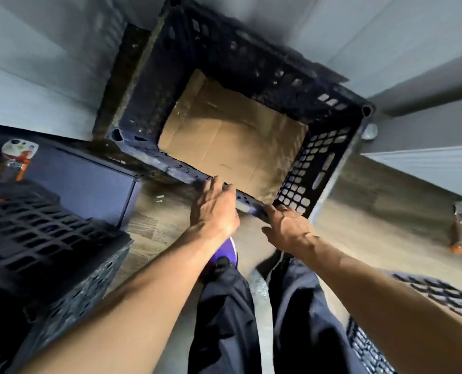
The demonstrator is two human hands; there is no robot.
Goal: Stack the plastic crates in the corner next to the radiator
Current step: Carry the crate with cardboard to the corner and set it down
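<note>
Grey walls corner one dark crate (313,163), our left hand (213,209) and right hand (286,225) both gripping its near rim, so we judge stacking barely begun: left crate (48,238) and right crate (440,298) not yet stacked.

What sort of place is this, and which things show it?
Probably an indoor storage corner: plain grey walls meeting, wood-look floor, dark plastic crates, the held crate lined with cardboard.
</note>
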